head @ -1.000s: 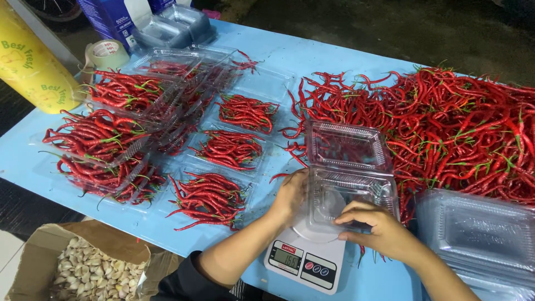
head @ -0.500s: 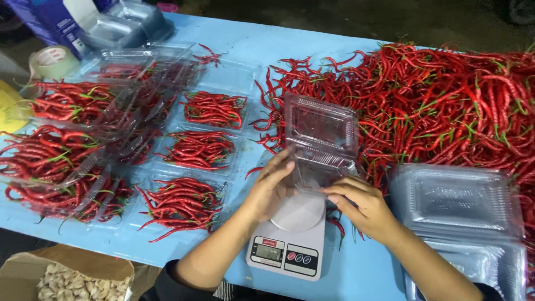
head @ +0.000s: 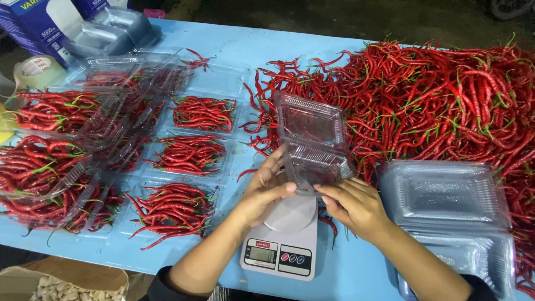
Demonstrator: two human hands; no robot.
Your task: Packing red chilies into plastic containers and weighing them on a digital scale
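Nearest to us, a cardboard box (head: 64, 284) of pale garlic cloves is cut off at the bottom left corner, and both our forearms come up from the bottom edge over the blue table (head: 312, 53). Between them sits a small white kitchen scale (head: 281, 245), its round platform partly covered by our hands. Our left hand (head: 266, 192) and right hand (head: 352, 205) both grip an empty clear plastic clamshell box (head: 315, 145) just above the scale, fingers curled on its lower tray, its lid standing open and tilted away. At our right a stack of empty clear trays (head: 446, 198) lies just beside the scale, its lower edge running out of view. At our left, open trays of red chillies (head: 189, 153) lie in rows, with closed filled boxes (head: 61, 150) heaped beyond them so we cannot count them. Farther off, a big loose pile of red chillies (head: 440, 95) crowds the right half of the table. At the far left stand a tape roll (head: 38, 71), more empty trays (head: 111, 34) and a blue carton (head: 33, 22), partly cropped.
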